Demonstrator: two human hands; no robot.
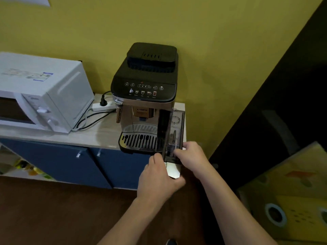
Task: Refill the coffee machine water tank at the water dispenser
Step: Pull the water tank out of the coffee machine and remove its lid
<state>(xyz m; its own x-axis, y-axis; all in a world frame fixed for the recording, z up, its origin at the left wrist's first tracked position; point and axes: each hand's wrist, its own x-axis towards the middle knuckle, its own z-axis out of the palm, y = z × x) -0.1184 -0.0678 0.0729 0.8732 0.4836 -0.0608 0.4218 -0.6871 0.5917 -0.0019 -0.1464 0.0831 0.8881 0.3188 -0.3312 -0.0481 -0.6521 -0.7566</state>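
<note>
A person's two bare hands grip the smoked, see-through water tank (174,133), drawn partway out of the right side of the coffee machine (144,96) so its front end overhangs the worktop (99,133) edge. The left hand (159,177) wraps fingers around the tank's lower front; the right hand (191,154) clasps its top front corner. Whether water is inside cannot be told. A white microwave (39,92) and power strip (104,106) sit to the left; a dark panel (265,112) stands near on the right.
</note>
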